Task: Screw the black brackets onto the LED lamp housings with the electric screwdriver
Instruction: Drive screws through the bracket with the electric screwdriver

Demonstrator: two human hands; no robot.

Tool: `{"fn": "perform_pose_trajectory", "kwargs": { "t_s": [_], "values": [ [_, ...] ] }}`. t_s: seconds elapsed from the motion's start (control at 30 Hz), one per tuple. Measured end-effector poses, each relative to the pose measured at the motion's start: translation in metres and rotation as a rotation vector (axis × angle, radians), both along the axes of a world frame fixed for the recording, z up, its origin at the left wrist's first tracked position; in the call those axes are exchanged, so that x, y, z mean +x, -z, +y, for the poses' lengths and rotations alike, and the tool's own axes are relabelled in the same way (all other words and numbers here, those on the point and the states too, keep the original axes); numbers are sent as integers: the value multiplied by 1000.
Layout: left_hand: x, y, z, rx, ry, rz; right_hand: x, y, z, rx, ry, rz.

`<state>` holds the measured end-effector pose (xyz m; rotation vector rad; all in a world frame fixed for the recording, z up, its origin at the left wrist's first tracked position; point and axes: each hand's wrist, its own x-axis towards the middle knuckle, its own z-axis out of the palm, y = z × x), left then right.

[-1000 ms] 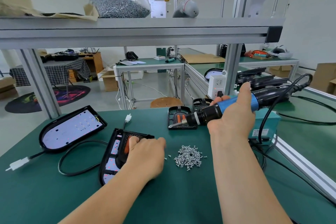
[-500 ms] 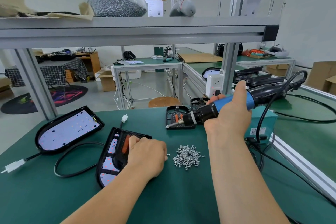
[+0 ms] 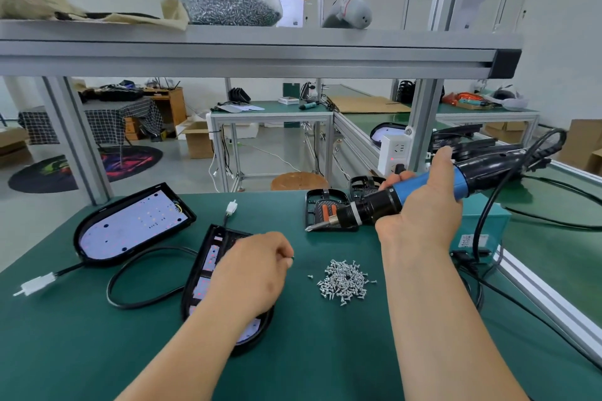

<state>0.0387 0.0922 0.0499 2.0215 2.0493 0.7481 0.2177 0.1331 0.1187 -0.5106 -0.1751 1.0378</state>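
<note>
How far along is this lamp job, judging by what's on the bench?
Early, it seems. Nothing looks finished: the far lamp housing lies open with no bracket. In hand: the left hand rests on the near housing, seemingly pinching a screw; the right hand holds the electric screwdriver raised, bit off the work. Left: the screw pile and spare brackets wait.

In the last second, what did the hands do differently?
The left hand slid right over the lamp housing, toward the screw pile, fingertips pinched, hiding the bracket it pressed. The right hand kept holding the electric screwdriver raised. The second housing stayed put.
</note>
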Motion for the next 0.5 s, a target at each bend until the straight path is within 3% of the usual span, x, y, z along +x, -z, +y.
{"fn": "perform_pose_trajectory", "kwargs": {
  "t_s": [0.27, 0.5],
  "values": [
    [29, 14, 25, -56, 77, 414, 8, 1, 2, -2, 40, 34],
    [33, 25, 41, -74, 96, 535, 4, 2, 0, 22, 19, 30]
  ]
}}
